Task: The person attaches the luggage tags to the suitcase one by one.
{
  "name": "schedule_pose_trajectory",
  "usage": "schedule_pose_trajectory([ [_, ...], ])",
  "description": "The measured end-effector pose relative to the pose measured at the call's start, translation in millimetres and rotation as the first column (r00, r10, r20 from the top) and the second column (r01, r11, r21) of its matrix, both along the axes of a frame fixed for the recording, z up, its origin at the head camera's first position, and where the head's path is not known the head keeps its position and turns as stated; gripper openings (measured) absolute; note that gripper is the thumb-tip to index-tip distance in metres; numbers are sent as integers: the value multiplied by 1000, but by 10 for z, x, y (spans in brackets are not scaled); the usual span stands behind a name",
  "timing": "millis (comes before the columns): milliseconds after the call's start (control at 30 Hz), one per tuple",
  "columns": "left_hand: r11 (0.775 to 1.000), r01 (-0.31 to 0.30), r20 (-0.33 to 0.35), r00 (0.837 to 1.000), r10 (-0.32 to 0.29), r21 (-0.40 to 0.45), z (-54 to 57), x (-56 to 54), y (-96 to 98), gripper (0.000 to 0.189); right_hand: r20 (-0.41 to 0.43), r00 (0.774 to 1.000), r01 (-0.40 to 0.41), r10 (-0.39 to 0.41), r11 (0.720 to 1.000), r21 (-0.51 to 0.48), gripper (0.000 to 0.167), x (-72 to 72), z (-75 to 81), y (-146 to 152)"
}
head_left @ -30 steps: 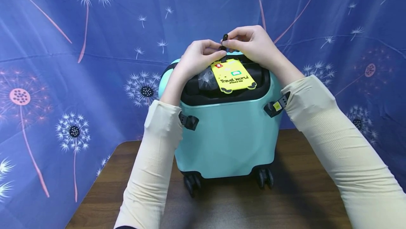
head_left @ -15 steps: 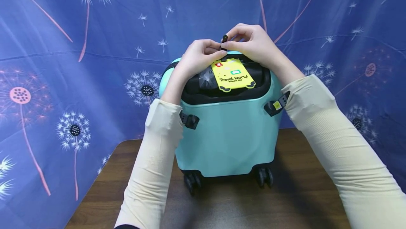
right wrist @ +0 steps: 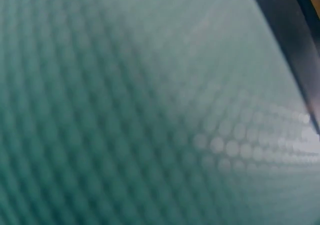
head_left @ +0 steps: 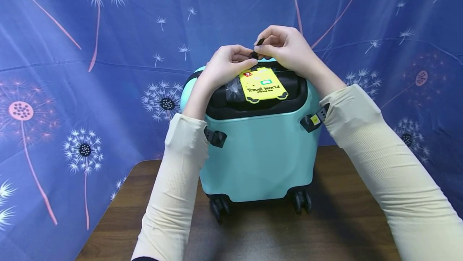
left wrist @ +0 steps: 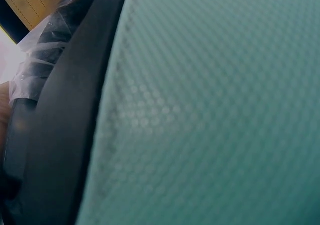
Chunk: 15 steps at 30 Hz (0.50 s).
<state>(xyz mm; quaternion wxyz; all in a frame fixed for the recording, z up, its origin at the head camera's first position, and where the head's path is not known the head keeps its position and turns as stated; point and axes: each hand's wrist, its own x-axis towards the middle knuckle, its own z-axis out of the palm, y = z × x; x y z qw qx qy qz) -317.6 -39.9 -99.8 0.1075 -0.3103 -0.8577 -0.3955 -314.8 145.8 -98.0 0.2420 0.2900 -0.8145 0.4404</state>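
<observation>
right hand (head_left: pixel 285 46) slightly the higher, you pinch the upper end of the black strap (head_left: pixel 260 42) with it, while your left hand (head_left: pixel 225 64) grips lower down. the strap should be light and bendy, best held by its narrow ends; the yellow tag (head_left: pixel 263 85) just below looks thin and flexible. your forearms reach forward, converging over the teal suitcase (head_left: pixel 260 156), upright on the table (head_left: pixel 253 237).
</observation>
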Motion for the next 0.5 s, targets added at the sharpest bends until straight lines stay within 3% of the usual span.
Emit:
schedule_pose_trajectory([
  [333,999,-33,7,999,33,-24,18,7,-19,41,23,999,-43,45,996,-80,12,-17,1,-13],
  [500,997,-64,23,998,65,-50,20,16,-17,43,-12,998,-68,67,991,-117,20,-3,-9,8],
])
